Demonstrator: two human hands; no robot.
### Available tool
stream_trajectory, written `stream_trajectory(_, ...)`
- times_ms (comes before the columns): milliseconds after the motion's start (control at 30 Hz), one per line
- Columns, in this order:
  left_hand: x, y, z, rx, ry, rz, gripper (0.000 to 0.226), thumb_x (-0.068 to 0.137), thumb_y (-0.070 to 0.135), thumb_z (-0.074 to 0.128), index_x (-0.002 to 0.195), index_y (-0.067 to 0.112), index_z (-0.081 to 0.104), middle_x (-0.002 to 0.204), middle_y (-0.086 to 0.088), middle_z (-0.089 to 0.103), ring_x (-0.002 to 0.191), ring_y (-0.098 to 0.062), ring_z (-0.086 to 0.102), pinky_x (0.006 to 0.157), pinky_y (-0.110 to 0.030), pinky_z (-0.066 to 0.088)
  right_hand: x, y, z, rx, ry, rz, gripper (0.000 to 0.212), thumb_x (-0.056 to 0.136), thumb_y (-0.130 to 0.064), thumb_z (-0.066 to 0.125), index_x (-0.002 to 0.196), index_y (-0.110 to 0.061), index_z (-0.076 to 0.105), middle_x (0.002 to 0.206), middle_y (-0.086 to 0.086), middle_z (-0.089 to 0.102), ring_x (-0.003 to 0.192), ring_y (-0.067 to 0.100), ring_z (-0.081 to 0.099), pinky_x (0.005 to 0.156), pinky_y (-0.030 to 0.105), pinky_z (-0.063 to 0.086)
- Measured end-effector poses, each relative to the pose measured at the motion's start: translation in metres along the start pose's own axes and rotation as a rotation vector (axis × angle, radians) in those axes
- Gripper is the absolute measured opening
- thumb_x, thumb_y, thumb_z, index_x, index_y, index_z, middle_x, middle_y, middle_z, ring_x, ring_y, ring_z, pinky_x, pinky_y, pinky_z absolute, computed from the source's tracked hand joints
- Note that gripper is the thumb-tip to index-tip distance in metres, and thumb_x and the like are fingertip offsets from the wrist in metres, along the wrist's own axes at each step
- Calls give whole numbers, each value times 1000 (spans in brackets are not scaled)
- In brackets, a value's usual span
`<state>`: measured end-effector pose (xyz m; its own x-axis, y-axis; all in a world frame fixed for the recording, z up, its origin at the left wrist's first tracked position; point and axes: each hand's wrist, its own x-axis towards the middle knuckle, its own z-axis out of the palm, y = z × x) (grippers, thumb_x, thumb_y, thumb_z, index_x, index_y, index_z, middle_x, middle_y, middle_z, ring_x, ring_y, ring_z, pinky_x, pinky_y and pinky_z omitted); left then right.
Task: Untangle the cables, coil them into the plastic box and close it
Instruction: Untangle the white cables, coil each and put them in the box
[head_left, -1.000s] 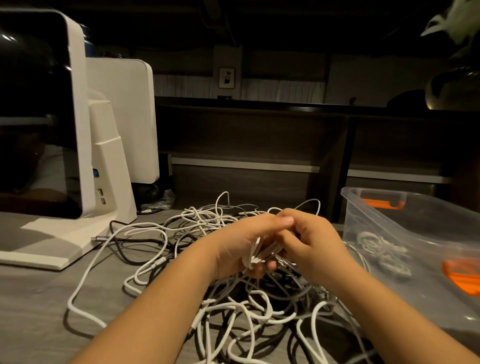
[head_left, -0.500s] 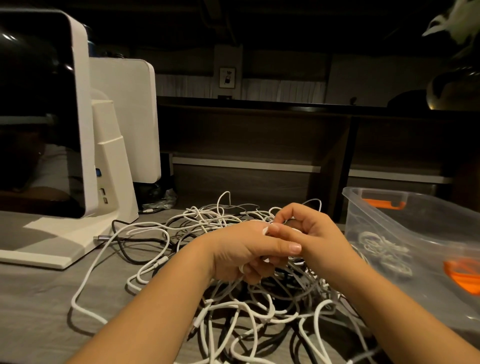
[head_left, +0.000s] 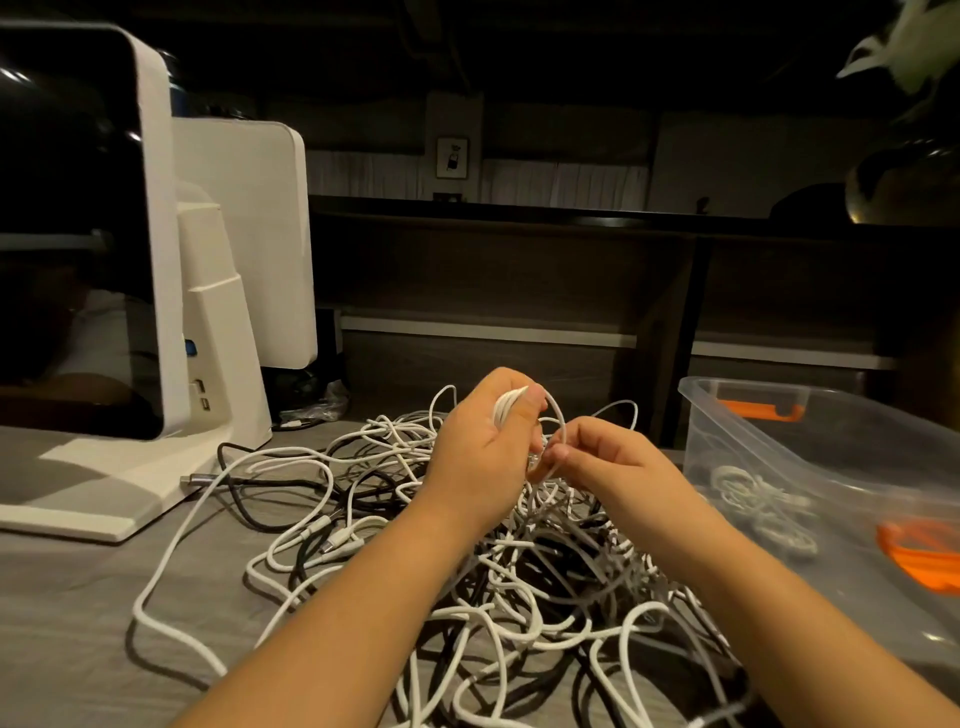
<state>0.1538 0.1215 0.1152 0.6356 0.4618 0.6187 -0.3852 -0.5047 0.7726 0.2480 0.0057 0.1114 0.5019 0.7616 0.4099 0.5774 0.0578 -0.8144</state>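
A person's two bare forearms reach in from the bottom edge toward the middle of the frame, above a grey wood-grain table (head_left: 67, 613). The left hand (head_left: 483, 447) is raised at centre, its fingers curled round a small white coil (head_left: 511, 408) of cable that loops out to the right. Just beside it, the right hand (head_left: 605, 460) pinches the lower part of that same loop between thumb and fingertips.

Beneath both hands, a tangle of cables (head_left: 519, 587), white, black and grey, sprawls across the lower middle of the frame, running off the bottom edge. One long white strand curves far out to the lower left, with bare tabletop on either side of it.

At the right edge stands the clear plastic box (head_left: 810, 452), open, with orange latches (head_left: 758, 410). A coiled white cable (head_left: 753, 499) lies inside it. The box's near left wall sits close to the tangle and the right forearm.

A white monitor (head_left: 156, 234) on a stand fills the upper left, its base near the tangle's left fringe. Behind the table, a dark shelf unit (head_left: 519, 291) closes off the far side.
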Motion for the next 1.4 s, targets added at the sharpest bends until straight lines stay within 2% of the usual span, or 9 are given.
stream_trajectory(133,0,-1,0,-70,164,68,17,104,25,46,95,25,59,70,2,63,51,-9,56,50,-21,46,-1,-3,-1,82,100,-35,17,99,-19,54,88,-12,64,69,-2,64,69,22,64,79,46,56)
stream_trajectory(267,-1,3,0,-136,236,5,18,105,26,44,100,27,61,77,1,69,59,-16,67,53,-25,55,-1,-6,2,79,121,-54,19,99,-20,54,83,-15,63,57,-1,49,51,14,44,51,28,40)
stream_trajectory(367,-1,7,-1,-168,279,-15,21,106,26,40,100,25,61,87,-1,73,72,-18,73,62,-32,62,-4,-6,5,-66,8,-50,28,99,-29,52,78,-14,64,53,-5,47,50,10,43,50,23,37)
stream_trajectory(500,4,18,-5,-615,331,-278,28,108,30,38,103,17,61,77,1,75,68,-18,74,59,-31,61,-8,-7,14,-342,-226,-60,30,100,-34,50,77,-19,61,64,-2,56,60,9,52,59,28,45)
stream_trajectory(667,9,19,-10,-948,297,-430,28,106,36,42,100,16,61,65,2,61,47,-7,50,41,-19,41,-6,-8,14,-529,-266,-144,31,98,-39,50,82,-18,65,85,-9,57,80,6,54,75,26,46)
stream_trajectory(767,16,16,-20,-1087,347,-438,25,106,38,42,99,20,59,62,4,57,43,-4,39,38,-15,32,-4,-5,8,-593,-86,-130,28,97,-37,52,76,-20,61,78,-8,57,72,5,52,66,26,43)
stream_trajectory(933,21,10,-31,-1096,447,-448,23,106,37,43,98,21,58,60,6,56,41,-4,35,38,-15,29,-3,-3,-6,-459,285,-208,27,93,-29,61,70,-18,59,61,-5,55,60,8,50,52,17,36)
stream_trajectory(1200,24,5,-38,-963,594,-468,24,105,39,44,97,21,57,63,6,54,40,-4,32,37,-16,25,-9,-6,-7,-178,34,-209,7,92,-24,65,87,-29,69,58,-3,52,52,12,44,51,23,39)
stream_trajectory(1400,23,9,-37,-915,607,-462,45,102,58,38,90,19,59,71,2,61,41,-5,35,37,-17,26,-6,-4,-3,-312,-16,-106,11,96,-26,60,95,-32,69,61,-8,58,54,8,48,55,25,42)
